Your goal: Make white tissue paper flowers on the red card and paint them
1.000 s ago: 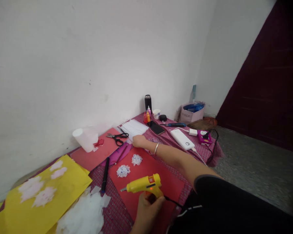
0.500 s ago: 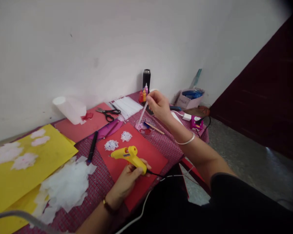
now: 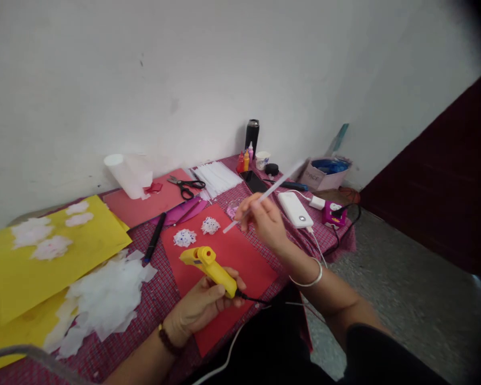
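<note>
My left hand (image 3: 210, 302) is closed around the handle of a yellow hot glue gun (image 3: 212, 267), whose nozzle points left. A black cord runs from the handle's end. Between the fingertips of my right hand (image 3: 264, 219) is a long translucent glue stick (image 3: 278, 182), slanting from lower left to upper right. Its lower end is above and apart from the glue gun. Under both hands lies a red paper sheet (image 3: 244, 256). Two white paper flowers with blue specks, a left one (image 3: 184, 238) and a right one (image 3: 210, 225), rest on that sheet.
White paper pieces (image 3: 108, 294) and yellow sheets (image 3: 36, 289) with pale flowers are at left. Behind are a black marker (image 3: 155, 236), scissors (image 3: 186, 187), white strips (image 3: 217, 179) and a paper roll (image 3: 128, 176). A power bank (image 3: 295, 209) and purple socket block (image 3: 334, 213) stand at right.
My right hand has come down and nearer the glue gun, and the glue stick has swung from hanging down to a slant. The glue gun has turned slightly in my left hand.
</note>
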The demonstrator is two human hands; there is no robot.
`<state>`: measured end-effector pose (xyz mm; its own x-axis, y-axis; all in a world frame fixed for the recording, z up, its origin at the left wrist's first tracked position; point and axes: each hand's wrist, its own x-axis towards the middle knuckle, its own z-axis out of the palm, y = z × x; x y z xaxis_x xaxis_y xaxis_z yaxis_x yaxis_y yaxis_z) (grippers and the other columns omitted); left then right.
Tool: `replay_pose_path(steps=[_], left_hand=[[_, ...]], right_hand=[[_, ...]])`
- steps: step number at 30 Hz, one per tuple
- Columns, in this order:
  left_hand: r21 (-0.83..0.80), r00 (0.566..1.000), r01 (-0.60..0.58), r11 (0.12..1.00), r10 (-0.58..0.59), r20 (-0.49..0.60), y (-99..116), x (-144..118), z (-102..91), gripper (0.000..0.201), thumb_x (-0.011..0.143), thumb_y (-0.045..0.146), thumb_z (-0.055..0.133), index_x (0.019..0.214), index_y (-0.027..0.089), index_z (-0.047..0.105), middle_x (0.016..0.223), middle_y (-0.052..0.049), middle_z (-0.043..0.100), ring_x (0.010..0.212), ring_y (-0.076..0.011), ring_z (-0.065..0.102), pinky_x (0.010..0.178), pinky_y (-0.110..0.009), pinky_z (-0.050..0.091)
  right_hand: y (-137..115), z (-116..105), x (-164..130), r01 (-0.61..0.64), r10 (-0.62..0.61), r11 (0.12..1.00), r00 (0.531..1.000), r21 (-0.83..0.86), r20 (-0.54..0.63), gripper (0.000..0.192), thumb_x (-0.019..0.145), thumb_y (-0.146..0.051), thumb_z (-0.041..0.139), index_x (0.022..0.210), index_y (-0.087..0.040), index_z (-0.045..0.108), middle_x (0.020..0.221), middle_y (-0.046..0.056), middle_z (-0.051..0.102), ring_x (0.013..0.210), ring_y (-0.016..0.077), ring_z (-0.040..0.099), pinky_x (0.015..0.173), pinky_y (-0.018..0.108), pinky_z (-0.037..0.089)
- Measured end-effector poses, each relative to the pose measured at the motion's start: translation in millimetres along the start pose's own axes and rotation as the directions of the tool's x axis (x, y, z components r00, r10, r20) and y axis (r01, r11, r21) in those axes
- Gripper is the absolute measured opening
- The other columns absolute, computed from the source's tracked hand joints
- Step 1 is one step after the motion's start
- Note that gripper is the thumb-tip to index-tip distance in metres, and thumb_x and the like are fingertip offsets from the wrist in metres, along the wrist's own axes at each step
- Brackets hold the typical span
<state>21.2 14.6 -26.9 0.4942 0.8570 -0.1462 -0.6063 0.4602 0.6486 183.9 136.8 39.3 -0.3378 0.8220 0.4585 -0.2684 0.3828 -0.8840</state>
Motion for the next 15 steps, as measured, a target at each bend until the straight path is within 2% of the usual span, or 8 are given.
replay_pose_path(steps=[1, 2, 6, 10, 15], left_hand=[[-0.015, 1.000, 0.008, 1.000, -0.008, 0.002, 0.4, -0.4, 0.2, 0.033, 0.075, 0.032, 0.081, 0.104, 0.018, 0.071, 0.097, -0.007, 0.074, 0.081, -0.0147, 0.068, 0.077, -0.027, 0.053], [-0.025, 1.000, 0.013, 1.000, -0.013, 0.002, 0.5, -0.6, 0.0, 0.034, 0.075, 0.032, 0.081, 0.104, 0.018, 0.071, 0.097, -0.007, 0.074, 0.081, -0.0145, 0.069, 0.077, -0.027, 0.054], [-0.034, 1.000, 0.015, 0.999, -0.016, -0.020, -0.3, -1.2, -2.0, 0.035, 0.075, 0.034, 0.081, 0.105, 0.019, 0.071, 0.095, -0.006, 0.075, 0.081, -0.0152, 0.071, 0.078, -0.027, 0.055], [-0.040, 0.999, 0.015, 0.999, -0.016, -0.036, 1.0, -1.4, -1.9, 0.035, 0.074, 0.035, 0.082, 0.104, 0.019, 0.072, 0.095, -0.006, 0.076, 0.080, -0.0154, 0.071, 0.077, -0.027, 0.055], [-0.041, 0.999, 0.036, 0.999, -0.038, -0.039, 0.9, 0.1, -1.3, 0.035, 0.074, 0.036, 0.082, 0.104, 0.019, 0.073, 0.095, -0.007, 0.076, 0.082, -0.0166, 0.071, 0.077, -0.029, 0.056]], right_hand=[[-8.4, 4.7, 0.5, 0.075, -0.069, 0.992, 0.995, 0.098, -0.066, 0.030, 0.098, -0.049, 0.042, 0.090, -0.022, 0.050, 0.069, -0.003, 0.062, 0.047, 0.0081, 0.051, 0.046, 0.021, 0.041], [-16.1, 10.3, -0.1, 0.129, -0.120, 0.981, 0.990, 0.147, -0.069, 0.027, 0.098, -0.048, 0.042, 0.093, -0.023, 0.051, 0.069, -0.003, 0.063, 0.046, 0.0084, 0.052, 0.046, 0.021, 0.042], [-26.8, 29.7, -10.5, 0.265, -0.276, 0.957, 0.957, 0.119, 0.091, 0.025, 0.100, -0.042, 0.041, 0.097, -0.023, 0.057, 0.075, 0.001, 0.067, 0.054, 0.0106, 0.057, 0.049, 0.024, 0.047], [-16.2, 31.3, -14.9, 0.278, -0.283, 0.958, 0.956, 0.062, 0.077, 0.027, 0.099, -0.043, 0.041, 0.094, -0.024, 0.059, 0.074, 0.002, 0.066, 0.055, 0.0124, 0.056, 0.049, 0.026, 0.048], [-7.0, 27.5, -14.9, 0.292, -0.298, 0.952, 0.952, 0.093, 0.062, 0.022, 0.101, -0.037, 0.039, 0.096, -0.025, 0.057, 0.075, 0.002, 0.065, 0.055, 0.0120, 0.055, 0.048, 0.025, 0.047]])
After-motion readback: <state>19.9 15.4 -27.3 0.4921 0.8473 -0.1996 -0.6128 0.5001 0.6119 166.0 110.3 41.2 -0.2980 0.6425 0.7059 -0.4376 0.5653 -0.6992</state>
